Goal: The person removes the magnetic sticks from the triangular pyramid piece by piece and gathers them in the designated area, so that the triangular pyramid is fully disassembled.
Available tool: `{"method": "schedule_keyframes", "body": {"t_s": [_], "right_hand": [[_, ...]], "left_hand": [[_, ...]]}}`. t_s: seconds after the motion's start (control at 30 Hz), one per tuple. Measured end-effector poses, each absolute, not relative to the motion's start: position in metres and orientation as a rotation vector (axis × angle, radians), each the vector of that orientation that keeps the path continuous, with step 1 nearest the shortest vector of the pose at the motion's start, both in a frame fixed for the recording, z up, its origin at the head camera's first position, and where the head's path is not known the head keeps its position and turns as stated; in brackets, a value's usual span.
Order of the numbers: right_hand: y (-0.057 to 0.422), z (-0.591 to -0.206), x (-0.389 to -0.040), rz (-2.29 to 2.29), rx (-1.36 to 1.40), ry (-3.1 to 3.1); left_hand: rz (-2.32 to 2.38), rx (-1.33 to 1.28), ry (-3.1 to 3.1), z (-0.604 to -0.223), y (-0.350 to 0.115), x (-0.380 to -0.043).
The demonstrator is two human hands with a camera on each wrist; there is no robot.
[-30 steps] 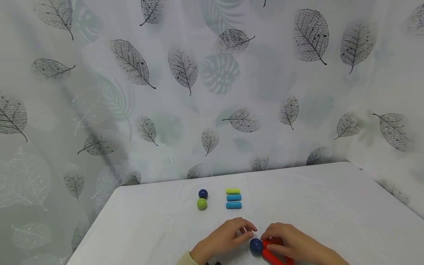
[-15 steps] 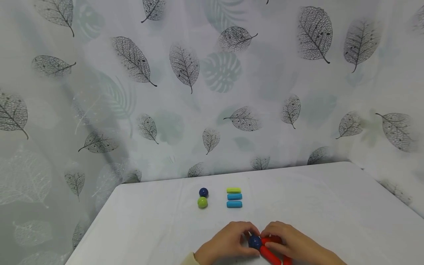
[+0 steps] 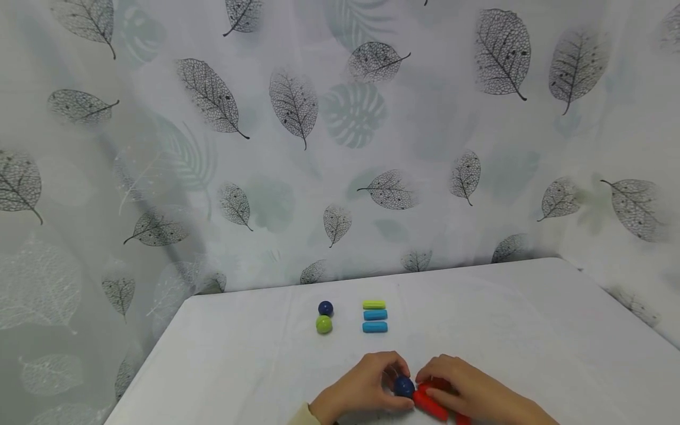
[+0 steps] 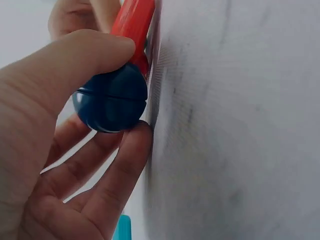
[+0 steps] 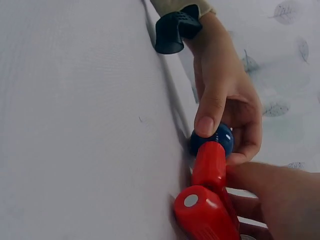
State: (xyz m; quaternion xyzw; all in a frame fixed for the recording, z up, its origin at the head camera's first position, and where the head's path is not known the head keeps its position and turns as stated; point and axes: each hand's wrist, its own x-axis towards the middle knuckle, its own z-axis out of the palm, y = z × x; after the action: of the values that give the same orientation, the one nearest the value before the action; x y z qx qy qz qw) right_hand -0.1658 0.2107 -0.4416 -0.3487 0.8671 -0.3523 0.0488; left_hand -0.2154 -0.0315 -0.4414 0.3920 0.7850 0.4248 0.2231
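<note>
My left hand (image 3: 366,382) pinches a glossy dark blue ball (image 3: 404,386), thumb on one side and fingertips on the other, as the left wrist view shows. A seam line crosses the ball (image 4: 112,97). Against the ball lies the end of a red magnetic stick (image 5: 209,167). My right hand (image 3: 467,386) grips the red sticks (image 3: 429,405) just right of the ball, its fingers partly covering them. A second red stick (image 5: 207,215) shows a silvery disc on its end in the right wrist view. How the red sticks join under the hand is partly hidden.
Farther back on the white table (image 3: 239,354) are another dark blue ball (image 3: 326,308) and a lime green ball (image 3: 324,324). Beside them lie a yellow-green stick (image 3: 374,304) and two blue sticks (image 3: 375,321) in a column. A leaf-patterned curtain (image 3: 297,177) hangs behind.
My left hand has come from beside the dark blue ball to grip it. The ball and red sticks have shifted slightly left, while my right hand has stayed on the sticks.
</note>
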Motion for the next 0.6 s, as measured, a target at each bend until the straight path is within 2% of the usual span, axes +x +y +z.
{"method": "schedule_keyframes", "body": {"t_s": [0.1, 0.6], "right_hand": [[0.2079, -0.442, -0.1643, -1.127, -1.017, 2.648], [0.2044, -0.4497, -0.1641, -0.938, -1.215, 2.879]], "left_hand": [[1.195, 1.068, 2.183, -0.4414, -0.0315, -0.2145], [1.203, 1.141, 2.177, -0.4415, -0.0324, -0.2148]]}}
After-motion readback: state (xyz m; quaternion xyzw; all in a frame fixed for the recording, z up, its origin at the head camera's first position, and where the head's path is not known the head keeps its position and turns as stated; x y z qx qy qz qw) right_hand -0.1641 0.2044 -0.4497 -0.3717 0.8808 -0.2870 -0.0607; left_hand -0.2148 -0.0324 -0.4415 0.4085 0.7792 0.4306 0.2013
